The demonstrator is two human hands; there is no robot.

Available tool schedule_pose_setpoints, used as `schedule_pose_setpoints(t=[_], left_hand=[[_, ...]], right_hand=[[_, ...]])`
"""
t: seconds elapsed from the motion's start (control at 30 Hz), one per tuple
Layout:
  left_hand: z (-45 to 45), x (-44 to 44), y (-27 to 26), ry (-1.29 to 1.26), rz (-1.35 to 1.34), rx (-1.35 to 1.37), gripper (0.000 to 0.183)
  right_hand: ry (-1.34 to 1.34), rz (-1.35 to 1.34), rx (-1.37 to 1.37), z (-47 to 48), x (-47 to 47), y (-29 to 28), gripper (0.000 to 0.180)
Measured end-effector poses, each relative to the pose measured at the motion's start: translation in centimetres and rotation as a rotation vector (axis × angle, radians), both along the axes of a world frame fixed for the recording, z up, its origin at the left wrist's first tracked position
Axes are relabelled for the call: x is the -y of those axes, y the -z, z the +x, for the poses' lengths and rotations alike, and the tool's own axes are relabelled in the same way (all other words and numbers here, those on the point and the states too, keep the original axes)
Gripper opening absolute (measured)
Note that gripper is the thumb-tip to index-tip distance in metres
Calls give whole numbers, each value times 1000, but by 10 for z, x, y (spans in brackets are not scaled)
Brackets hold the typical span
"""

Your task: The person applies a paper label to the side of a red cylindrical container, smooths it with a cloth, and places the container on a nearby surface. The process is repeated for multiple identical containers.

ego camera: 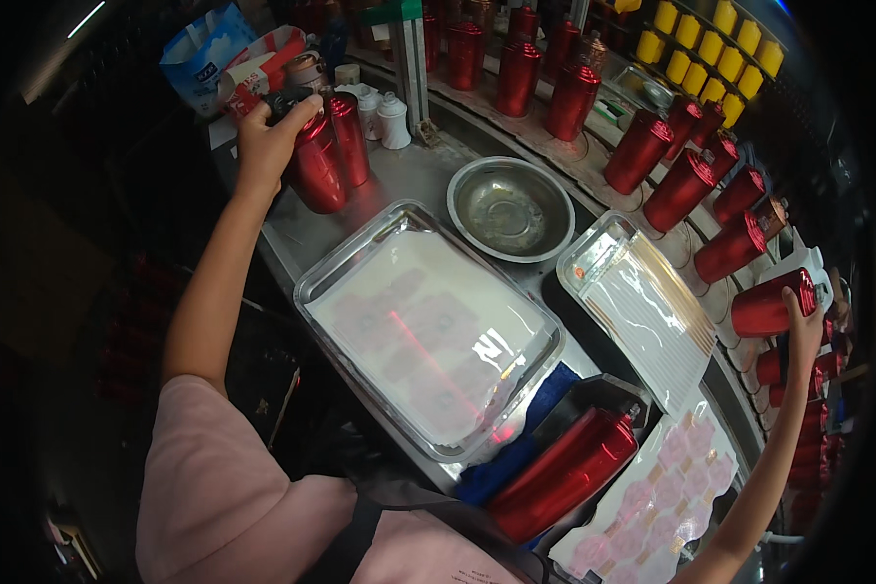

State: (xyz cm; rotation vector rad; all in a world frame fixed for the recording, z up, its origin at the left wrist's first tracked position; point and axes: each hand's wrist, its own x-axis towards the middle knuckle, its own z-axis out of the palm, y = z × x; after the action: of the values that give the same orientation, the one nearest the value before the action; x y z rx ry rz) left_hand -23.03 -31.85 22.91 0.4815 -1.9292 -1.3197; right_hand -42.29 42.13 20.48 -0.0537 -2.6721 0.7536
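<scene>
At the upper left, my left hand [277, 139] has its thumb and fingers around a black piece [290, 101] at the top of a glossy red bottle [319, 171]; whether the two are joined cannot be seen. A second red bottle [349, 139] stands right beside it. Far to the right, my right hand [805, 321] grips another red bottle [766, 305] near its neck, beside the curved row of bottles. Close to my body, a red bottle [566, 467] lies on its side against a black holder [591, 394] and blue cloth [500, 463].
Before me lies a metal tray [308, 281] with wet-looking sheets [445, 292], crossed by a red light line. Beyond are a steel bowl [458, 212], a smaller tray with striped sheets [650, 306], pink-patterned sheets [650, 511], white bottles [393, 120] and a metal post [411, 66].
</scene>
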Motion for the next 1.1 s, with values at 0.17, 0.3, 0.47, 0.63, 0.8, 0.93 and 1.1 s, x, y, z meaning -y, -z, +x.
schedule_pose_setpoints(t=[0.17, 0.3, 0.47, 0.63, 0.8, 0.93, 1.1], left_hand=[[-4, 103, 55, -164, -197, 77, 36], [-15, 128, 68, -232, -225, 179, 31], [-13, 144, 64, -239, -300, 244, 55], [-12, 152, 43, -249, -520, 476, 72], [-22, 133, -8, -155, -809, 162, 64], [-53, 113, -56, 233, -867, 560, 59], [-90, 133, -41, 506, -1179, 761, 59]], right_hand=[[-153, -100, 18, 50, 92, -73, 62], [-293, -166, 89, 89, 205, -105, 65], [-677, -416, 128, 133, 362, -109, 63], [-976, -430, 125, 149, 497, -88, 60], [-951, -188, 92, 166, 606, -55, 77], [-961, -165, 10, 166, 654, -13, 80], [-918, -102, 120, 178, 674, 0, 86]])
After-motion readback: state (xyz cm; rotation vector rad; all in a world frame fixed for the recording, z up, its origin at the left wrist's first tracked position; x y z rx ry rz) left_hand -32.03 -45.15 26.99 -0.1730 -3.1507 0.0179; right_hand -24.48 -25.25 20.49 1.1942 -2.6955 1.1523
